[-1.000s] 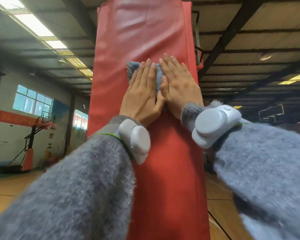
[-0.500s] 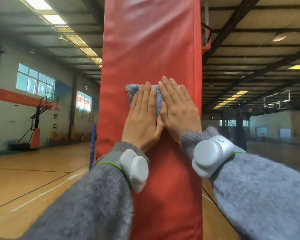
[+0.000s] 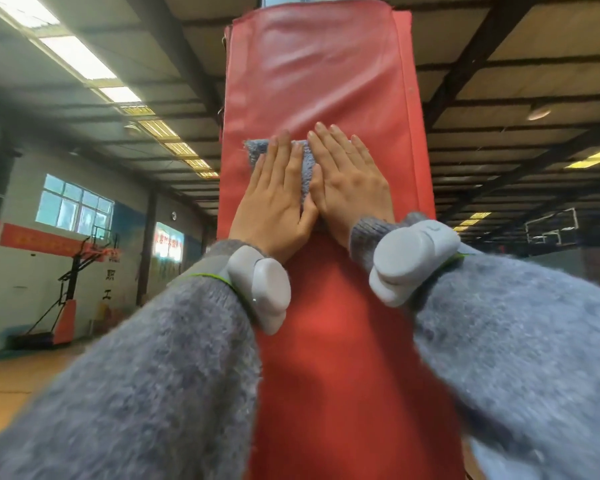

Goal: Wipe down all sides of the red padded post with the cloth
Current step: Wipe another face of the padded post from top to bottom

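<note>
Gymnasium hall is being viewed from below, toward a beamed ceiling. A row of ceiling lights (image 3: pixel 77 57) is being seen at ten o'clock from the frame centre. A window (image 3: pixel 73 206) and a red banner (image 3: pixel 42 240) are showing at nine o'clock on the far wall, and a basketball stand (image 3: pixel 71 289) at eight o'clock on the wooden floor (image 3: pixel 11 386). A second backboard (image 3: pixel 551 230) is being seen at three o'clock, well apart from the post.

The red padded post (image 3: pixel 326 81) is standing upright through the middle of the frame, from six o'clock to twelve o'clock. A blue-grey cloth (image 3: pixel 257 150) is being pressed flat against the facing side of the post, just above the frame centre.

The left hand (image 3: pixel 274 206) is being laid open on the cloth, fingers straight and pointing to twelve o'clock. A corner of the cloth is showing at ten o'clock of this hand. The right hand (image 3: pixel 352 188) is being laid open beside it at three o'clock, fingers straight, the two thumbs meeting. A strip of cloth is showing between the hands. How far the cloth reaches under the right palm cannot be told.

Each forearm is being covered by a fuzzy grey sleeve (image 3: pixel 153 375), and a pale grey wrist device (image 3: pixel 264 289) is being worn on each wrist.
</note>
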The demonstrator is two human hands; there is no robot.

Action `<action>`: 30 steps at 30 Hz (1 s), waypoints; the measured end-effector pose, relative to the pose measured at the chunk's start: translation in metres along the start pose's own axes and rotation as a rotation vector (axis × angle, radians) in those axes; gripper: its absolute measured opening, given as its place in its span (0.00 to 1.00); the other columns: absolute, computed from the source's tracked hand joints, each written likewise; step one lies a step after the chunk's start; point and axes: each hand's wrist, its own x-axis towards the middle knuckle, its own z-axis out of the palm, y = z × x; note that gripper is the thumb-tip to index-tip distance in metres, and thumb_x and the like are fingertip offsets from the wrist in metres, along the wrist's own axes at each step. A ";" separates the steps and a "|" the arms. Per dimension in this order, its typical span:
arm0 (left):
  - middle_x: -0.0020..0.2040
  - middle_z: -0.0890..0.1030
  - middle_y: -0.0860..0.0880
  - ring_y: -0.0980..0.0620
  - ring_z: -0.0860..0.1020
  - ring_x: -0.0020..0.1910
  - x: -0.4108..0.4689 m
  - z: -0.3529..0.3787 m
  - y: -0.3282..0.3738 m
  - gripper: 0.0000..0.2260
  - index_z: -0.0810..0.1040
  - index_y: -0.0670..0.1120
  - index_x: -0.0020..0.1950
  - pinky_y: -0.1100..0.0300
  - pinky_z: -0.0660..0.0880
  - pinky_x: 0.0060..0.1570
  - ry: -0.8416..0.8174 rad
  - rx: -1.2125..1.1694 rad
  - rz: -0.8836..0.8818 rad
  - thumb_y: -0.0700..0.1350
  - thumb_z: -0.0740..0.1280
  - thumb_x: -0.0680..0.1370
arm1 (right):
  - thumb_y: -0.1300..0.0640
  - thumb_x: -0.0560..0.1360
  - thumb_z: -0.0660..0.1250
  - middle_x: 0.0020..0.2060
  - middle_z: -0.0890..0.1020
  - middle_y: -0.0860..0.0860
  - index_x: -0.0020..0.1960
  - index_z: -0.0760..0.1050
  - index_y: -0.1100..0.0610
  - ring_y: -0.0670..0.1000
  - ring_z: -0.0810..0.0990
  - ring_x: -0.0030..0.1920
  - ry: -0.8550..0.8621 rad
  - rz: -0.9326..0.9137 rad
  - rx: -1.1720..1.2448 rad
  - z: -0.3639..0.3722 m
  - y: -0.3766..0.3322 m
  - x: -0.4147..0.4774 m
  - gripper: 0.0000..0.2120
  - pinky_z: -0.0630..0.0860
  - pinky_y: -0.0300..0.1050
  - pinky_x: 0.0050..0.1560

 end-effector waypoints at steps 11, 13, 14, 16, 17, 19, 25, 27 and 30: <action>0.72 0.61 0.33 0.38 0.59 0.72 -0.065 0.014 0.008 0.28 0.61 0.32 0.72 0.54 0.48 0.71 0.101 -0.046 0.001 0.47 0.52 0.76 | 0.60 0.75 0.53 0.61 0.77 0.58 0.63 0.75 0.64 0.56 0.76 0.62 -0.111 0.004 0.059 -0.035 -0.030 -0.051 0.21 0.62 0.49 0.66; 0.72 0.60 0.33 0.40 0.57 0.72 -0.087 0.012 0.013 0.29 0.59 0.32 0.72 0.54 0.48 0.71 0.072 -0.060 -0.008 0.47 0.53 0.76 | 0.60 0.75 0.53 0.62 0.77 0.58 0.63 0.75 0.65 0.57 0.76 0.63 -0.145 -0.018 0.082 -0.048 -0.036 -0.067 0.21 0.63 0.50 0.66; 0.72 0.59 0.32 0.40 0.55 0.72 -0.096 0.011 0.016 0.29 0.58 0.32 0.72 0.54 0.47 0.71 0.052 -0.063 -0.009 0.48 0.53 0.76 | 0.60 0.75 0.54 0.62 0.76 0.58 0.63 0.74 0.65 0.57 0.75 0.63 -0.163 -0.036 0.094 -0.054 -0.038 -0.075 0.21 0.63 0.50 0.67; 0.72 0.58 0.31 0.41 0.53 0.72 -0.108 0.008 0.020 0.29 0.55 0.33 0.72 0.54 0.46 0.72 0.003 -0.056 -0.002 0.49 0.53 0.76 | 0.60 0.75 0.54 0.63 0.76 0.58 0.64 0.74 0.65 0.56 0.75 0.63 -0.190 -0.068 0.105 -0.063 -0.040 -0.084 0.20 0.64 0.50 0.67; 0.72 0.58 0.31 0.40 0.53 0.72 -0.109 0.006 0.020 0.29 0.56 0.32 0.72 0.54 0.46 0.71 -0.018 -0.051 0.005 0.49 0.53 0.76 | 0.60 0.76 0.54 0.63 0.76 0.58 0.64 0.74 0.65 0.56 0.75 0.64 -0.195 -0.084 0.101 -0.065 -0.039 -0.085 0.21 0.64 0.50 0.66; 0.71 0.59 0.30 0.39 0.54 0.72 -0.104 0.004 0.018 0.30 0.58 0.31 0.72 0.54 0.46 0.71 -0.045 -0.038 0.005 0.49 0.53 0.76 | 0.60 0.76 0.54 0.63 0.76 0.58 0.64 0.74 0.65 0.55 0.75 0.63 -0.203 -0.105 0.079 -0.062 -0.036 -0.080 0.21 0.64 0.50 0.66; 0.75 0.50 0.36 0.42 0.49 0.75 -0.056 -0.008 0.004 0.37 0.52 0.34 0.75 0.58 0.40 0.71 -0.154 -0.034 -0.076 0.56 0.43 0.72 | 0.58 0.75 0.53 0.60 0.78 0.58 0.62 0.76 0.64 0.55 0.77 0.61 -0.161 -0.102 0.011 -0.030 -0.026 -0.038 0.21 0.63 0.48 0.64; 0.76 0.45 0.39 0.46 0.44 0.76 -0.033 -0.012 -0.005 0.40 0.48 0.37 0.76 0.63 0.35 0.69 -0.194 -0.053 -0.107 0.56 0.40 0.68 | 0.58 0.74 0.53 0.58 0.79 0.57 0.60 0.77 0.64 0.55 0.79 0.59 -0.145 -0.094 -0.028 -0.016 -0.022 -0.020 0.21 0.63 0.48 0.63; 0.77 0.44 0.40 0.48 0.43 0.76 -0.003 -0.018 -0.020 0.36 0.46 0.38 0.76 0.63 0.36 0.70 -0.206 -0.049 -0.120 0.50 0.45 0.69 | 0.56 0.75 0.50 0.60 0.79 0.57 0.62 0.76 0.64 0.55 0.77 0.60 -0.190 -0.069 -0.027 -0.001 -0.021 0.005 0.23 0.59 0.46 0.65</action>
